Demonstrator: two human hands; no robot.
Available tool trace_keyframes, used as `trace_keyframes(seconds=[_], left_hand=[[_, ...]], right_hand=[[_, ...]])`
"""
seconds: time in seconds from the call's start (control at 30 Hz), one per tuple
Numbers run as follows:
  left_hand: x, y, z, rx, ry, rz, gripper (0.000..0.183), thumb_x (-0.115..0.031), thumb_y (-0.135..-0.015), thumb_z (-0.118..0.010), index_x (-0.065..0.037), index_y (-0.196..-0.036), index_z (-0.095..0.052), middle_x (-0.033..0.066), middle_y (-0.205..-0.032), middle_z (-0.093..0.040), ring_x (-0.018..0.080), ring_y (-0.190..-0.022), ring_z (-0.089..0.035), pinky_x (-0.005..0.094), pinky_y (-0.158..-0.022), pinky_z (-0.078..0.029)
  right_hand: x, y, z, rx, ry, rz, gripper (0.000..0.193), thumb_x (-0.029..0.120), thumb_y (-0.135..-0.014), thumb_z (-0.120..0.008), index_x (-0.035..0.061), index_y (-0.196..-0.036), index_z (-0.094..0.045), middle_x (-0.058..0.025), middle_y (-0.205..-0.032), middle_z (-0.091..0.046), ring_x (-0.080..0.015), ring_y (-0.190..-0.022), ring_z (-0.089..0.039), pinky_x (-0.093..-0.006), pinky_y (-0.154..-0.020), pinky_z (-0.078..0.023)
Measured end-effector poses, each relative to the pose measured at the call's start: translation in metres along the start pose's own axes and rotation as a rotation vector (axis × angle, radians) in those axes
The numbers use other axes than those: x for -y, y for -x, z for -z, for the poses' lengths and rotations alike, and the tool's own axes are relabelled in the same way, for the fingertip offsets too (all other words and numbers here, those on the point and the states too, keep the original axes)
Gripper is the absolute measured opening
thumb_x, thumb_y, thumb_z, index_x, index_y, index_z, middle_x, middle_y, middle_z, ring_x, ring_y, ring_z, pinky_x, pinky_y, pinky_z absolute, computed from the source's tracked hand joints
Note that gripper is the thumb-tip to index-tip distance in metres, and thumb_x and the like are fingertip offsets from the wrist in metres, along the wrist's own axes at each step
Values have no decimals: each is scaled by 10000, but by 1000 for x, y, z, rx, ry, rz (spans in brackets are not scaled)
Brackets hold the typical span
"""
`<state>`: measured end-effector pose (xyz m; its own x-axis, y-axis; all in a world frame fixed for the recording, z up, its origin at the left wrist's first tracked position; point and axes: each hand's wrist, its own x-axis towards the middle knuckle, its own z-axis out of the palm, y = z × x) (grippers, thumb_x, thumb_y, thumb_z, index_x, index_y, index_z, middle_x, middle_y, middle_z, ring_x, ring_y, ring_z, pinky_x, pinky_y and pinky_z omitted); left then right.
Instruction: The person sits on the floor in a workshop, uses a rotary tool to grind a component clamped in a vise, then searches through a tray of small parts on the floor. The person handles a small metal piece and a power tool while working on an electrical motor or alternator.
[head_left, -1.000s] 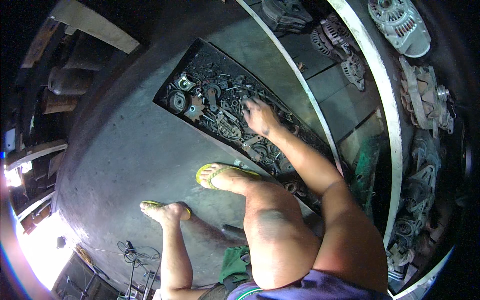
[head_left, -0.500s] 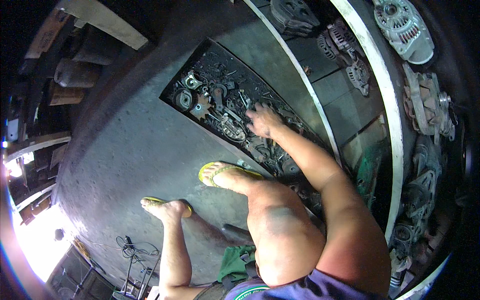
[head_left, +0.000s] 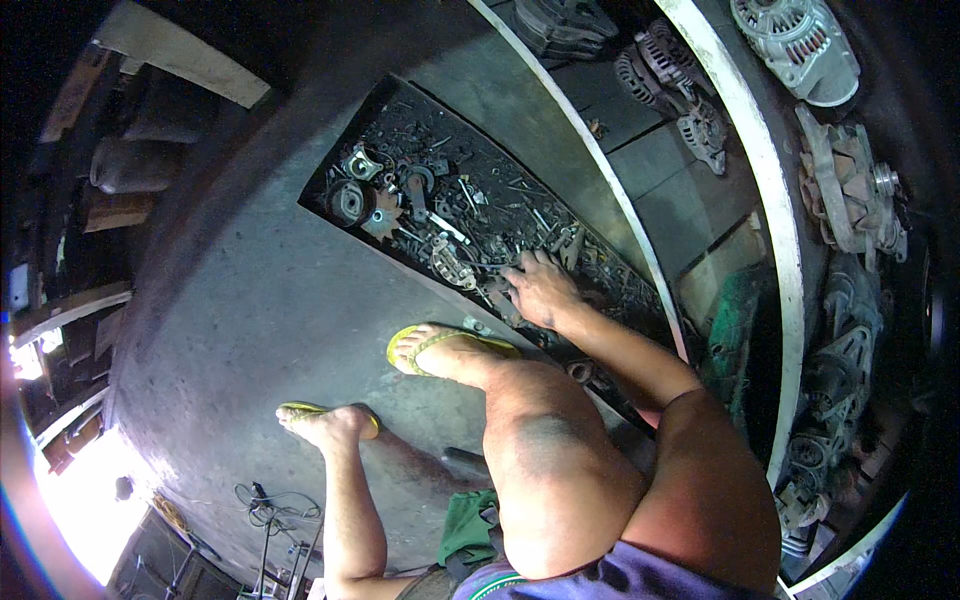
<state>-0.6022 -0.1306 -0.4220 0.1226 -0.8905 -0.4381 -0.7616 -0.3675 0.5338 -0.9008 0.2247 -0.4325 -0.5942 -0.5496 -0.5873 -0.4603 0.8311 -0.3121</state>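
My right hand [head_left: 544, 290] reaches down into a long dark metal tray [head_left: 420, 272] of loose used metal parts. Its fingers are bent but apart, and the fingertips touch the jumble near the tray's middle. A thin dark rod-like piece [head_left: 487, 265] lies at the fingertips; I see no grip on it. Left of the hand lies a roundish metal bracket [head_left: 452, 262], with a bright flat metal strip [head_left: 448, 228] above it. A pulley-like wheel [head_left: 349, 203] and a rusty fan-shaped disc [head_left: 383, 214] sit at the tray's far left end. My left hand is out of view.
The tray stands on a grey floor [head_left: 260, 300] beside my sandalled foot [head_left: 430, 350]. Along the right runs a shelf with white curved edges [head_left: 765, 150], holding alternators [head_left: 800, 45] and other used parts. Cables [head_left: 275, 505] lie at lower left, near a bright opening [head_left: 85, 510].
My right hand has moved nearer to me and slightly right within the tray, uncovering parts around the bright strip. The whole view has shifted a little.
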Motion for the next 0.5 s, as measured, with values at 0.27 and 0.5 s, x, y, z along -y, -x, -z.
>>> trace_keyframes(seconds=[0.27, 0.5], left_hand=[[20, -11, 6, -55, -855, -227, 1067, -288, -941, -722, 128, -1686, -82, 298, -1787, -153, 384, -1685, -133, 447, -1390, -92], [35, -26, 5, -74, -528, -282, 1187, -252, -811, -811, 177, -1658, -98, 369, -1750, -185, 467, -1663, -158, 479, -1385, -106]], right_hand=[[1, 22, 0, 12, 13, 6, 708, 337, -1028, -692, 190, -1674, -444, -226, -1715, -348, -454, -1555, -375, -549, -1262, -406], [20, 27, 24, 193, 44, -64, 747, 356, -1009, -724, 180, -1677, -438, -244, -1759, -287, -509, -1621, -255, -699, -1287, -278]])
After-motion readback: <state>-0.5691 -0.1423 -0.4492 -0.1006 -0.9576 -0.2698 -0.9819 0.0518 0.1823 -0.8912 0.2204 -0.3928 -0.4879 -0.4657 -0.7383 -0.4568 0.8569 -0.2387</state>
